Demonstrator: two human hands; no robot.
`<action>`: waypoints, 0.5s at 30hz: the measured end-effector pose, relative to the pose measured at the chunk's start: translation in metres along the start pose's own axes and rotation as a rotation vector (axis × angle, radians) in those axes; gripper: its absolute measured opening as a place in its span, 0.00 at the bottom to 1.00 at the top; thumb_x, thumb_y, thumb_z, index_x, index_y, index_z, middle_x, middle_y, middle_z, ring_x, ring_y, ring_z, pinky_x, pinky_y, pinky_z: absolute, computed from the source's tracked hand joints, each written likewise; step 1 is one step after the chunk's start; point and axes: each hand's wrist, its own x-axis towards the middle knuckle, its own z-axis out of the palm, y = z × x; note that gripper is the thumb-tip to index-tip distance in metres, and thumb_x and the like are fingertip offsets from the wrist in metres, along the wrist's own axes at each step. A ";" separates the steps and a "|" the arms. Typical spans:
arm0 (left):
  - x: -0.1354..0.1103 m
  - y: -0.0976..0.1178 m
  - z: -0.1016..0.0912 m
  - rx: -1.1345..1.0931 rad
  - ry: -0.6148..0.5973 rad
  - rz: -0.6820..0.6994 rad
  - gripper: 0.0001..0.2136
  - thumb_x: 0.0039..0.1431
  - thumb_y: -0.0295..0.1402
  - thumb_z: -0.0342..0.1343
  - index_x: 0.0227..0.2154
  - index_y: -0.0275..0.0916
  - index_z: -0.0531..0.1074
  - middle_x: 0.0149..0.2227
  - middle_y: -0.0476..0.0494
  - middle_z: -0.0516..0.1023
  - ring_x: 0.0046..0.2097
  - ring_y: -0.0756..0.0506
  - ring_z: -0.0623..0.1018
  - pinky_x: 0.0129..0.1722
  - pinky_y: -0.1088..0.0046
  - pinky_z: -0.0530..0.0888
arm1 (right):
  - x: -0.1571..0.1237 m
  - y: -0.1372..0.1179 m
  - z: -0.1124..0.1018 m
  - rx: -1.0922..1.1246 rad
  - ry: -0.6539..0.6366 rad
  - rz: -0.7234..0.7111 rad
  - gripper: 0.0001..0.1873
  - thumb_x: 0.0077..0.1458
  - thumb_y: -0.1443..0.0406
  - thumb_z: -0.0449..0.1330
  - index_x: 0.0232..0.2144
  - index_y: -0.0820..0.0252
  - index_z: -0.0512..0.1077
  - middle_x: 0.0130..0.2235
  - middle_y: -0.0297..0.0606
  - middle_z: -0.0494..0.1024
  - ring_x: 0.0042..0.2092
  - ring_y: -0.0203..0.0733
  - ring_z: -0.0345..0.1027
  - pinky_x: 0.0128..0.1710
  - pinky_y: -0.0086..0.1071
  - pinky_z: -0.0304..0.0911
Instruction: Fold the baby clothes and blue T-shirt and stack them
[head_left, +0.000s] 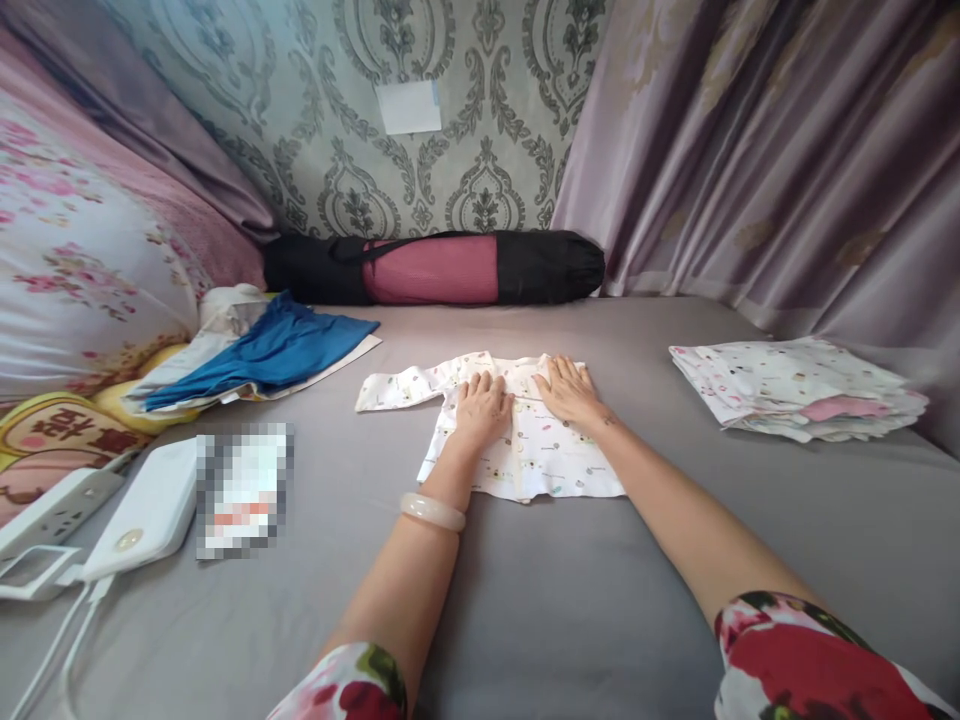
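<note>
A small white long-sleeved baby shirt (529,460) with a tiny coloured print lies spread on the grey sheet. Its left sleeve stretches out flat to the side, while the right sleeve does not show beyond the shirt's edge. My left hand (482,405) rests palm down on the upper left of the shirt, fingers stretched out. On the upper right part, my right hand (574,390) lies flat with its fingers spread, near the right shoulder. Neither hand grips the cloth.
Folded printed clothes (795,385) form a stack at the right. Blue and white garments (262,350) lie at the left, behind a white power bank (146,510), a power strip (56,510) and a blurred packet (247,490). A long black-and-pink bag (431,268) lies along the wall.
</note>
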 end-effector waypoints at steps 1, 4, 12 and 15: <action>0.000 0.000 -0.001 -0.012 0.008 -0.001 0.18 0.67 0.38 0.45 0.56 0.40 0.65 0.63 0.35 0.65 0.65 0.35 0.61 0.63 0.51 0.57 | 0.000 -0.001 -0.002 -0.001 -0.010 0.002 0.38 0.66 0.50 0.33 0.69 0.71 0.45 0.71 0.48 0.43 0.71 0.47 0.33 0.68 0.46 0.29; 0.000 0.002 -0.004 -0.040 0.039 -0.001 0.14 0.66 0.37 0.46 0.51 0.40 0.68 0.59 0.35 0.69 0.63 0.37 0.64 0.62 0.52 0.59 | 0.000 -0.006 -0.008 -0.002 -0.050 0.021 0.38 0.66 0.51 0.33 0.69 0.71 0.45 0.71 0.49 0.43 0.71 0.48 0.33 0.68 0.47 0.30; 0.010 -0.012 -0.012 -0.220 0.199 -0.097 0.16 0.64 0.31 0.46 0.52 0.34 0.68 0.52 0.33 0.75 0.55 0.39 0.73 0.56 0.61 0.68 | -0.003 -0.051 -0.015 0.141 -0.024 0.083 0.39 0.65 0.47 0.32 0.69 0.67 0.45 0.71 0.54 0.40 0.71 0.56 0.29 0.66 0.57 0.31; 0.014 -0.021 -0.015 -0.316 0.269 -0.182 0.16 0.63 0.30 0.45 0.52 0.35 0.69 0.51 0.34 0.76 0.54 0.39 0.75 0.55 0.60 0.70 | -0.002 -0.062 -0.013 0.163 -0.034 0.114 0.41 0.64 0.45 0.32 0.69 0.64 0.45 0.71 0.53 0.38 0.71 0.60 0.28 0.64 0.62 0.29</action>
